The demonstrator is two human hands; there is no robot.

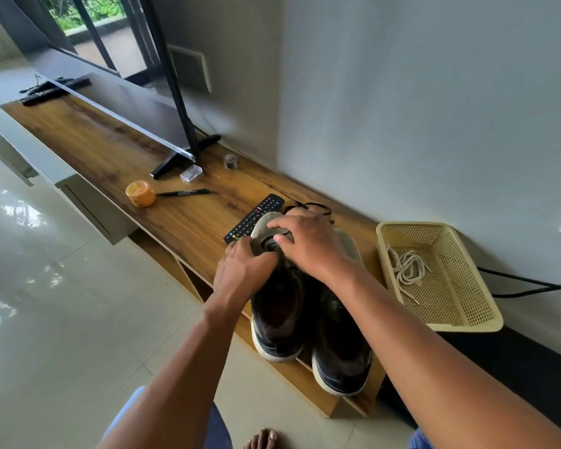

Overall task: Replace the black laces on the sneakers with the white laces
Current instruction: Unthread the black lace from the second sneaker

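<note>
A long wooden shelf [117,147] runs along a plain pale wall [418,92], above a glossy floor of light tiles [46,286] that mirror the daylight. A flat television [110,92] stands on the shelf on black feet; its screen reflects a window with greenery outside.

The long shelf [110,150] looks like smooth brown wood. The basket [467,286] is pale yellow plastic full of tiny holes, and the floor [46,270] tiles are shiny.
</note>
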